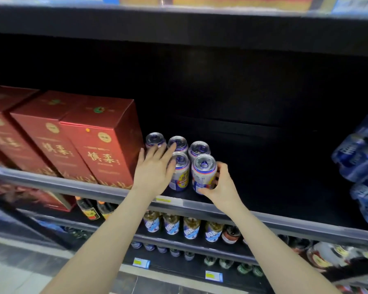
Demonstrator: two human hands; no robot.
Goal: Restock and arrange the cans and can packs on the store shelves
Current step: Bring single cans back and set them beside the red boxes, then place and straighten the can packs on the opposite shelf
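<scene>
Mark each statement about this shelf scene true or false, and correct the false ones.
1. Five cans with visible tops stand on the shelf. True.
2. The right hand grips the front right can. True.
3. The red boxes stand to the right of the cans. False: they stand to the left, and blue can packs are at the right.
4. The left hand holds a bottle. False: it rests open against the cans, fingers spread.
5. The shelf space just right of the cans is full. False: it is bare and dark up to the blue packs.
</scene>
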